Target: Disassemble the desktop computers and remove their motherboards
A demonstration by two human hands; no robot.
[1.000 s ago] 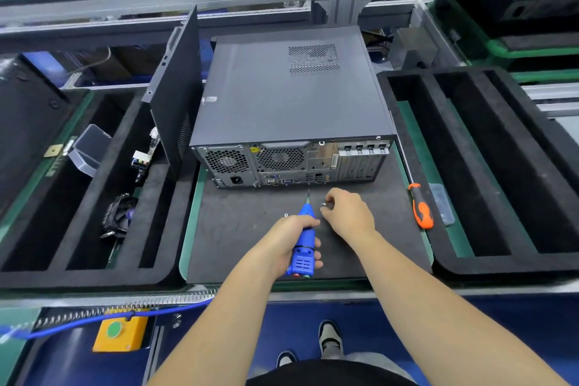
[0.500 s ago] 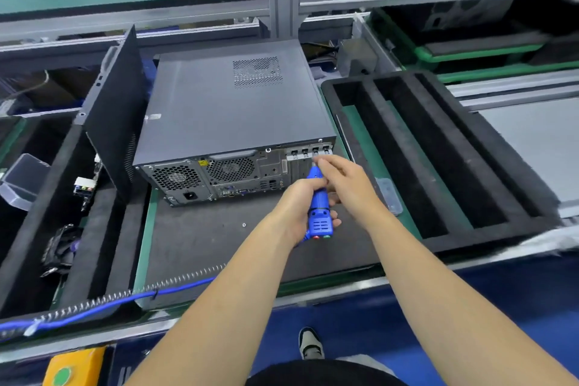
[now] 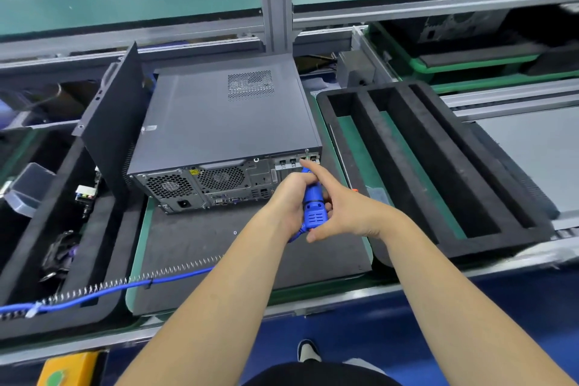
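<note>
Head view puts the computer [image 3: 219, 131] at frame centre on a dark mat [image 3: 194, 247] on the counter [image 3: 313, 307], cover on, rear ports toward the person. Left hand [image 3: 289, 200] has a closed grip around the blue power screwdriver [image 3: 313, 204], its bit aimed at the case's upper right rear corner. Right hand [image 3: 341, 213] cups the tool, forefinger straight along it. I judge it best to keep the bit square to the screw [image 3: 307, 152] and press steadily. Bit tip and screw head stay hidden behind fingers.
</note>
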